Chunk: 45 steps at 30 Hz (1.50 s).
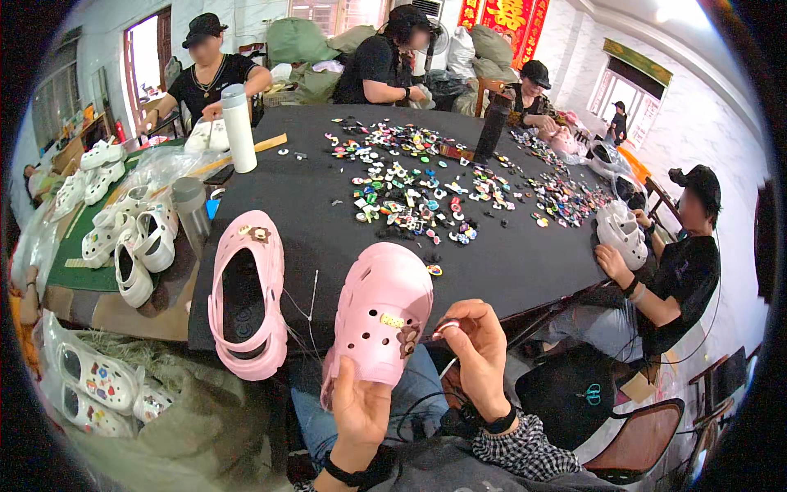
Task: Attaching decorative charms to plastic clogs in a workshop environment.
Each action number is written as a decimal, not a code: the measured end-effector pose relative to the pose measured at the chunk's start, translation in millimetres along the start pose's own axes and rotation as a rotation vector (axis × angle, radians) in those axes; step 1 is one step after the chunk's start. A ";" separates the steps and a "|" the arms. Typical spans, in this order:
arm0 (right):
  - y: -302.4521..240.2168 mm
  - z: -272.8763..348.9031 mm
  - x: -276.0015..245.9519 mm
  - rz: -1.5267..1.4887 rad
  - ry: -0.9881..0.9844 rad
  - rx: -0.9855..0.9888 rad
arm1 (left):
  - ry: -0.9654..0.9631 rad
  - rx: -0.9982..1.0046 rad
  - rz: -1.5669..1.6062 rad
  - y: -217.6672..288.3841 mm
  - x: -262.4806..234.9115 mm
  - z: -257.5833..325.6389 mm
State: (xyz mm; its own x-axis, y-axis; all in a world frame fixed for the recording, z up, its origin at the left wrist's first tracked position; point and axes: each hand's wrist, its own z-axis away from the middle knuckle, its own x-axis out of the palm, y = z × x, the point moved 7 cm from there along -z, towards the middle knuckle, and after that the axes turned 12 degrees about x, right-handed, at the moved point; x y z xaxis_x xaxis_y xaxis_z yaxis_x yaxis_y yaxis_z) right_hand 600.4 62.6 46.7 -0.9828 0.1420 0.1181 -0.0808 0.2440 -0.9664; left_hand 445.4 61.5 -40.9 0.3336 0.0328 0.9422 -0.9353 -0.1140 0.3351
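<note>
1. The left hand [358, 407] grips a pink foam clog [379, 324] from below, fingers curled around its heel end; the shoe is held above the person's lap, just off the near edge of the table, toe up; its upper is smooth, rounded and punched with small round holes.
2. Two small charms [400, 326] sit pressed into holes on the clog's upper, one pale yellow and oblong, one brown and lumpy.
3. The right hand [478, 348] is just beside the clog's right flank; thumb and forefinger pinch a small, pale, ring-like piece [447, 326], the other fingers folded in; what the piece is cannot be told.
4. A second pink clog [247, 292] lies sole-down on the black cloth-covered table [525, 262], its dark, oval opening facing up, a brown charm near the toe.
5. A scatter of small, glossy, many-coloured charms [410, 189] is spread over the middle of the cloth.
6. White clogs [135, 238] with open, strapped heels lie piled at the left, beside a tall white cylindrical bottle [238, 128].
</note>
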 end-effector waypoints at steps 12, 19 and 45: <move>-4.7 5.0 17.4 0.053 -0.138 -0.024 | -0.085 -0.030 0.026 -2.1 5.2 -3.1; -6.2 0.3 44.9 0.385 -0.193 -0.074 | -0.305 0.156 -0.402 1.0 2.0 -3.5; -26.5 10.2 78.2 0.950 0.005 -0.441 | -0.078 -0.041 -0.123 -15.6 -4.2 2.9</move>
State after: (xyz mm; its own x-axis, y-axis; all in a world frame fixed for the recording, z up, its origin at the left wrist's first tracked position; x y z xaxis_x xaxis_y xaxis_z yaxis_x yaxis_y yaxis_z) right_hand 524.0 57.5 79.2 -0.6096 0.4625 -0.6438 0.7927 0.3581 -0.4934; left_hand 459.0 60.3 -50.1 0.4528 -0.0338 0.8910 -0.8902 -0.0733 0.4496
